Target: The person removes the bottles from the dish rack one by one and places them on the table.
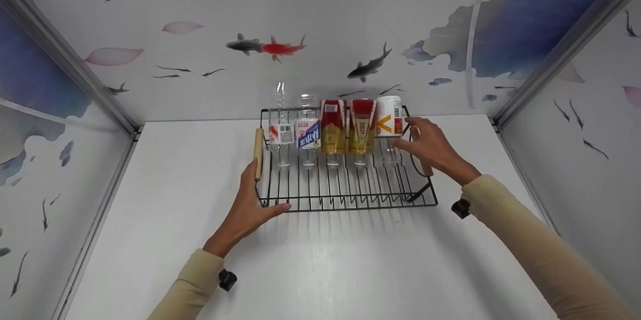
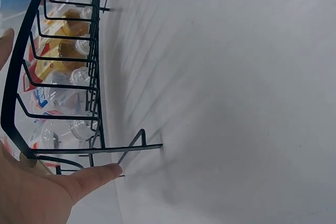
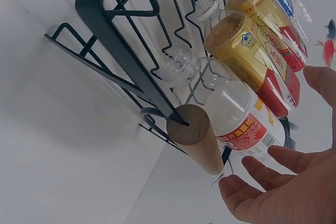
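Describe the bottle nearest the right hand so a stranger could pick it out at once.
On the white table sits a black wire rack with wooden handles, holding five bottles in a row at its back. Take the bottle at the row's right end, beside the right hand: it alone has a white label with an orange mark and a red band.

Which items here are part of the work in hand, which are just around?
In hand:
wire rack
left hand at its front left corner
right hand by the right wooden handle
white-label bottle

Just around:
two yellow drink bottles
two clear bottles
white tabletop
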`<act>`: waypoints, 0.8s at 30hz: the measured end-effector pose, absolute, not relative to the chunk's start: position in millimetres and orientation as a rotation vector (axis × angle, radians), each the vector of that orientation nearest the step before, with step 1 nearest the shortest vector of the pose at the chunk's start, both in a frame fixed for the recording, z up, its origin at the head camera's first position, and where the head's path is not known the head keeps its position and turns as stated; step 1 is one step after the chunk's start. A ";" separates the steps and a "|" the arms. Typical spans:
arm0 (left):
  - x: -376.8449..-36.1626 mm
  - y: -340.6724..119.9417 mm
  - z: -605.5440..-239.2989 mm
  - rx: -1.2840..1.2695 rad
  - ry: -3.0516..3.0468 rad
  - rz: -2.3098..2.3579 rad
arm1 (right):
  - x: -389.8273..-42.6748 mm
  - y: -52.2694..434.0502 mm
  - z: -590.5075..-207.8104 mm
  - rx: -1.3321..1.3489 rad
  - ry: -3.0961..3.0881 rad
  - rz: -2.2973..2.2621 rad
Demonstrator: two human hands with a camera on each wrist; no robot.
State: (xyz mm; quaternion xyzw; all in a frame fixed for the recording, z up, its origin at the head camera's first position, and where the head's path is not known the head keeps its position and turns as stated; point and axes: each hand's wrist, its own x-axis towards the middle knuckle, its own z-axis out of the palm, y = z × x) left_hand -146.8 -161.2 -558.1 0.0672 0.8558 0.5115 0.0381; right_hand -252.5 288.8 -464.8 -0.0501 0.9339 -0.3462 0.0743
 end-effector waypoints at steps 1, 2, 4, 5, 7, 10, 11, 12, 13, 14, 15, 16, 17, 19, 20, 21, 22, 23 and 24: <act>-146.9 -160.9 -558.2 0.207 2.624 1.570 | -252.9 288.5 -465.0 -0.148 2.798 -1.048; -146.9 -160.6 -558.4 0.208 2.618 1.574 | -253.3 288.4 -465.4 -0.148 2.794 -1.058; -146.6 -159.8 -559.0 0.209 2.601 1.579 | -253.6 288.1 -466.0 -0.154 2.787 -1.076; -146.6 -159.3 -559.9 0.210 2.594 1.584 | -254.0 288.0 -466.6 -0.160 2.786 -1.085; -146.1 -158.5 -561.4 0.207 2.583 1.593 | -254.8 287.3 -467.4 -0.176 2.792 -1.099; -145.2 -158.0 -563.0 0.195 2.577 1.609 | -257.9 286.2 -469.1 -0.201 2.810 -1.118; -145.0 -158.2 -563.5 0.188 2.580 1.610 | -259.5 285.6 -469.7 -0.209 2.817 -1.125; -144.6 -158.3 -563.5 0.182 2.584 1.608 | -261.0 284.9 -470.4 -0.215 2.821 -1.133; -144.2 -158.4 -563.9 0.176 2.587 1.607 | -262.5 284.7 -471.4 -0.220 2.822 -1.141; -143.9 -158.5 -564.4 0.171 2.587 1.610 | -263.8 284.6 -472.8 -0.226 2.823 -1.145; -143.8 -158.5 -565.0 0.167 2.589 1.609 | -264.5 284.2 -473.9 -0.236 2.825 -1.153; -143.8 -158.5 -565.6 0.164 2.589 1.613 | -265.6 284.4 -475.6 -0.245 2.827 -1.157; -143.8 -158.3 -566.3 0.163 2.589 1.616 | -266.5 284.7 -477.3 -0.254 2.829 -1.163; -144.0 -158.1 -567.0 0.160 2.590 1.619 | -267.7 285.5 -480.7 -0.267 2.837 -1.172; -144.5 -157.9 -567.6 0.162 2.593 1.621 | -268.1 285.7 -481.9 -0.273 2.845 -1.172; -144.9 -157.5 -567.8 0.162 2.600 1.618 | -268.6 286.1 -482.8 -0.275 2.854 -1.174; -145.6 -157.3 -568.1 0.164 2.605 1.615 | -269.2 286.7 -484.0 -0.272 2.860 -1.177; -146.0 -157.0 -568.1 0.169 2.610 1.614 | -269.5 287.1 -484.5 -0.273 2.865 -1.180; -146.5 -156.8 -568.0 0.170 2.615 1.613 | -270.0 287.5 -485.2 -0.273 2.866 -1.182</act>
